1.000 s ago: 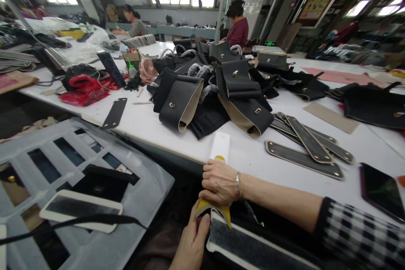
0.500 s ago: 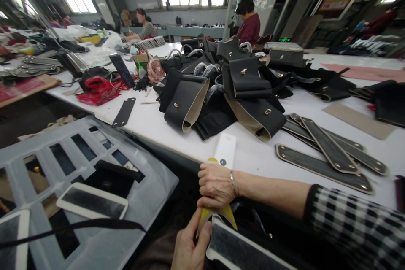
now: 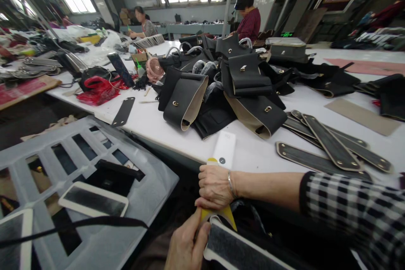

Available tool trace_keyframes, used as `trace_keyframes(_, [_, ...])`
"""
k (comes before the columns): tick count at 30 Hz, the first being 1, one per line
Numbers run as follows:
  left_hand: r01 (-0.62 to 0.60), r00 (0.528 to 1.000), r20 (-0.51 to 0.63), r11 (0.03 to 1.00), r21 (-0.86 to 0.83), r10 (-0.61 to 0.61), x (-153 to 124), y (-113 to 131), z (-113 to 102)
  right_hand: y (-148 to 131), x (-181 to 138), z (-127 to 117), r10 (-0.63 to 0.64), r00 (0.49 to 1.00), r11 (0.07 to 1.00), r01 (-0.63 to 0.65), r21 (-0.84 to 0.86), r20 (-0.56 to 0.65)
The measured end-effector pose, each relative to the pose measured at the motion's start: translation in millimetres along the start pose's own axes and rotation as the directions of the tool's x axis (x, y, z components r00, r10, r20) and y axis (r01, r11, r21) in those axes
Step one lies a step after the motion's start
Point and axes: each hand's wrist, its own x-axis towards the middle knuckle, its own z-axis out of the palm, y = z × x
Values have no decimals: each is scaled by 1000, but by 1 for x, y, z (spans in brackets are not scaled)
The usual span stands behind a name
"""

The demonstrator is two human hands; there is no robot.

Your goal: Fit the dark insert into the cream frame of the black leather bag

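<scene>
My right hand [image 3: 215,186] is closed in a fist around a yellow tool [image 3: 228,216]; its rounded end shows above the fist and its flared part below, while the middle is hidden. Just beneath, my left hand [image 3: 186,242] pinches by the tool's lower left edge, thumb against the end of a black panel with a pale border [image 3: 243,247]. Exactly what lies between the left fingers is hidden. The panel slants down to the right over a dark bag-like piece [image 3: 284,236] that lies in shadow. A white phone [image 3: 225,147] rests on the table edge beyond my right fist.
Black bag pieces with gold clasps [image 3: 249,78] are heaped on the white table [image 3: 196,147]. Black straps [image 3: 330,141] lie at right. To the left stands a grey plastic crate [image 3: 41,190] with pale-edged panels on it. A co-worker [image 3: 249,17] and another person [image 3: 145,23] sit across the table.
My left hand has shifted slightly left and down. The right fist stays around the yellow tool, almost unmoved, and its forearm and sleeve sit a little differently.
</scene>
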Motion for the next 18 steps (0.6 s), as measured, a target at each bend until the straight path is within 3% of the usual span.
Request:
trace_keyframes(3, [-185, 983, 23, 958, 219, 185, 3, -4, -5, -1, -1, 0, 11, 1000, 1000, -11, -7, 6])
trace_keyframes(8, [-390, 899, 40, 753, 530, 437, 9, -2, -11, -3, -3, -1, 30, 999, 1000, -29, -8, 31])
trace_keyframes(11, [-428, 880, 76, 712, 556, 470, 12, 0, -12, -6, -4, -1, 60, 997, 998, -60, -13, 48])
trace_keyframes(18, [-463, 878, 159, 717, 521, 451, 16, -3, -14, -13, -8, -3, 145, 986, 989, -142, -42, 85])
